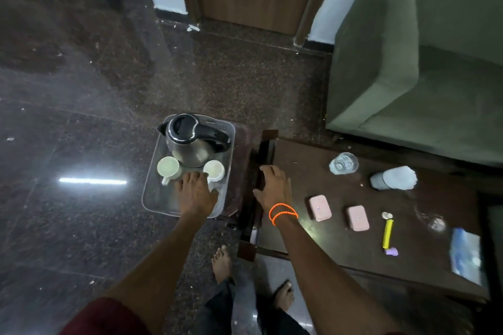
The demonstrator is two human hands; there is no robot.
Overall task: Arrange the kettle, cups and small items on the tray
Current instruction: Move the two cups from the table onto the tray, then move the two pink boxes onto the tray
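A clear plastic tray (152, 198) rests on a small stool beside a dark wooden table (326, 247). On the tray stands a steel kettle (192, 141) with a black lid and handle. Two white cups sit in front of it, the left cup (168, 167) and the right cup (214, 170). My left hand (194, 193) lies palm down on the tray between the cups, fingers spread, holding nothing that I can see. My right hand (273, 187), with orange bands on the wrist, rests flat on the table's left edge. Two pink cases (320, 208) (357, 218) lie on the table.
Also on the table are a drinking glass (343, 162), a tipped white paper cup (394, 178), a yellow stick with a purple end (388, 234), a second glass (435, 223) and a blue packet (465, 255). A green sofa (424, 68) stands behind. My bare feet are below.
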